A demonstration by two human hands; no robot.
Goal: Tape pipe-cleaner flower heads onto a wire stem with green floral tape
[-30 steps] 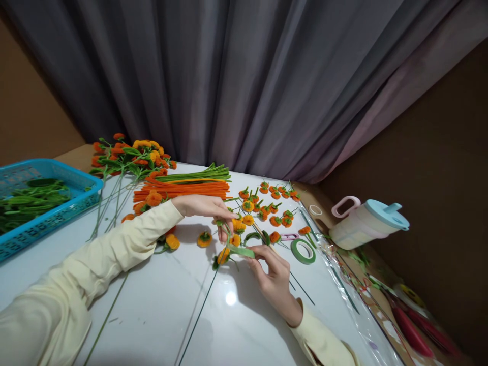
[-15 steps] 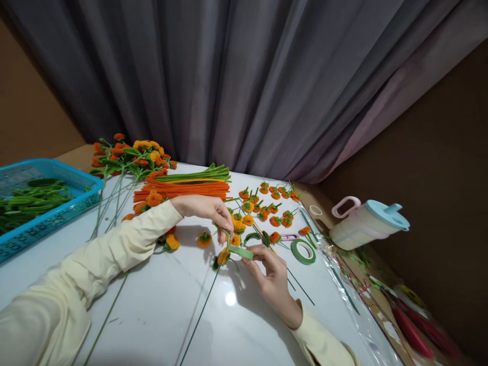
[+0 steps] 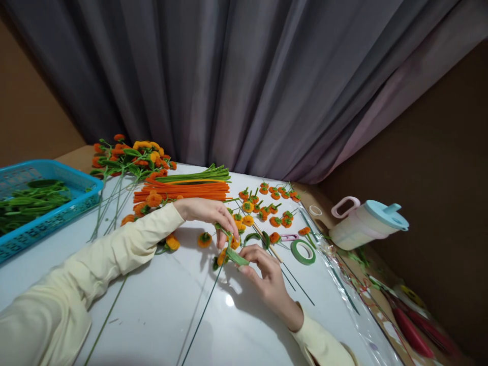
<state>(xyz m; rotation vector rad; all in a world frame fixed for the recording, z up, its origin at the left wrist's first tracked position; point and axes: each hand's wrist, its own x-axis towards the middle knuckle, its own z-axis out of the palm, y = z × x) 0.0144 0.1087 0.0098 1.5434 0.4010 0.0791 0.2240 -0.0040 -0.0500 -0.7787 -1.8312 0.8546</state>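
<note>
My left hand reaches in from the left and pinches the top of a thin green wire stem where a small orange pompom flower sits. My right hand is closed on a green leaf piece pressed against that stem. The stem runs down toward me across the white table. Loose orange pompom flowers lie just beyond both hands.
A bundle of orange and green pipe cleaners and finished flower stems lie at the back. A blue basket of green leaves stands left. A green tape roll, a white jug and red-handled tools are on the right.
Both hands have shifted slightly toward me, and the leaf piece has tilted and moved in closer to the stem under the flower.
</note>
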